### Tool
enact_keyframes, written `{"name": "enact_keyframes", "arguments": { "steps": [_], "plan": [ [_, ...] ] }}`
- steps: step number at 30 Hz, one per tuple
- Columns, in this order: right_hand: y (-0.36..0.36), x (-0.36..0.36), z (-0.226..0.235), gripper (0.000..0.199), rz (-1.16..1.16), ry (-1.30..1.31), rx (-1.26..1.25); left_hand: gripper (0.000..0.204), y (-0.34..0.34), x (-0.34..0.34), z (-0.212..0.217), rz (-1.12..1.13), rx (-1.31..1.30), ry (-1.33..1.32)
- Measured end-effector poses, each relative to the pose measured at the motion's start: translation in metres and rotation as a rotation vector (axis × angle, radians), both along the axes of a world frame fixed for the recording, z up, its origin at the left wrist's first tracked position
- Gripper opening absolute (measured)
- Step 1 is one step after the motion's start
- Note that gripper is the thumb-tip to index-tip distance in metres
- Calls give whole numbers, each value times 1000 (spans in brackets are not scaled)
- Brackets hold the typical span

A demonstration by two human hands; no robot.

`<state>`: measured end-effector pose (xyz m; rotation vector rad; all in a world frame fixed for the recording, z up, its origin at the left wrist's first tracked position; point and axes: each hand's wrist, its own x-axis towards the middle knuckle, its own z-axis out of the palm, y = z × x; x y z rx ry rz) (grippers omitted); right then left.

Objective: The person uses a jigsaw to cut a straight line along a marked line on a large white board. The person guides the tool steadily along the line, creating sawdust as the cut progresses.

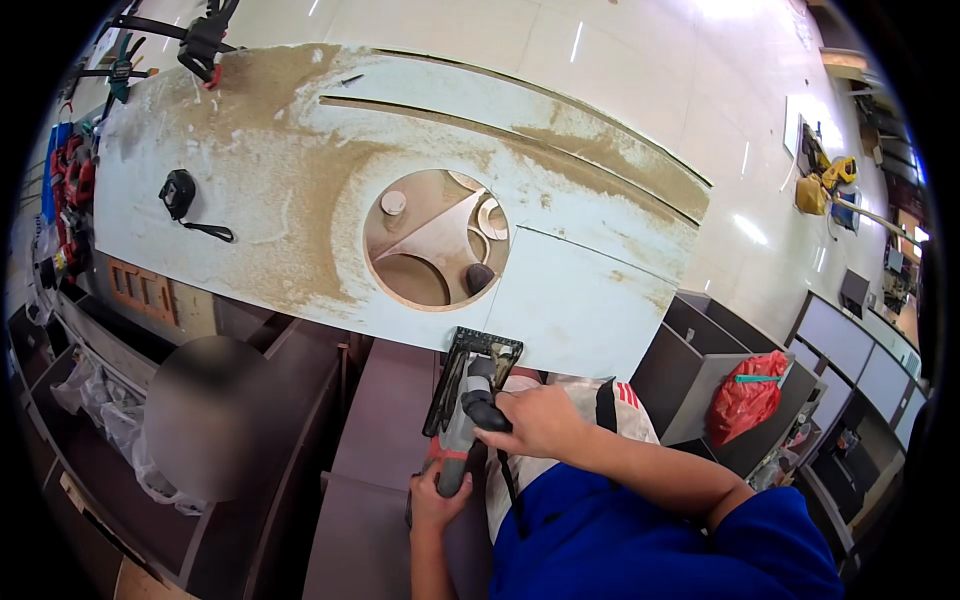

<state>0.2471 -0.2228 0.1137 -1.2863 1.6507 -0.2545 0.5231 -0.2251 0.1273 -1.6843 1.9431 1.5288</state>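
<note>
A grey and black handheld power saw (453, 437) with a red band sits at the near edge of a pale, dusty board (590, 300). Its black base plate (487, 343) meets the board's edge, and the blade is hidden. My left hand (437, 497) is closed round the lower end of its body. My right hand (540, 420) grips a black rounded part on its side. Beyond the saw, a large round hole (372, 245) opens in the board, with cut pieces visible inside. Thin straight lines run across the board right of the hole.
A black tape measure (178, 194) with a strap lies on the board's left part. Clamps (205, 45) hold the far left corner. Grey cabinet boxes (680, 375) stand at the right, one with a red bag (748, 395). Dark drawers (250, 480) lie at the lower left.
</note>
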Motion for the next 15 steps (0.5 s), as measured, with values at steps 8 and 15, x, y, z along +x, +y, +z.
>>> {"name": "enact_keyframes", "arguments": {
  "steps": [8,15],
  "plan": [
    [0,-2,-1,54,9,-11,-10,28,4,-1,-2,20,-1,-7],
    [0,-3,-3,54,11,7,-29,28,5,-1,-3,41,2,-6]
  ]
}}
